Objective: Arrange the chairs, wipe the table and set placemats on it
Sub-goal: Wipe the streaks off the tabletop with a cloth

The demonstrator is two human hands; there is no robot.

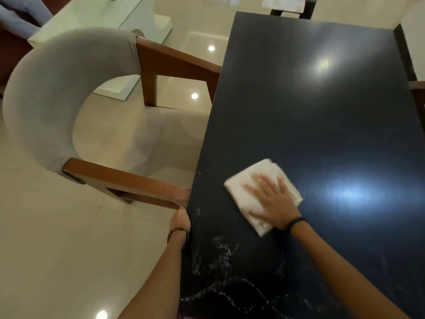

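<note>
A dark, glossy rectangular table [310, 107] fills the right side of the head view. My right hand [271, 199] lies flat with spread fingers on a folded white cloth [241, 192], pressing it onto the tabletop. My left hand [180, 221] holds the table's left edge, its fingers hidden under the rim. Whitish streaks [220, 254] mark the near end of the table. A chair [46, 93] with a curved grey back and brown wooden arms stands at the left side, its arms touching the table edge.
Shiny cream floor tiles [57, 238] surround the table. A glass-topped table with a white base [142, 21] stands at the back left. Part of a dark chair [305, 12] is at the far end, and another chair's arm [417, 86] shows at the right edge.
</note>
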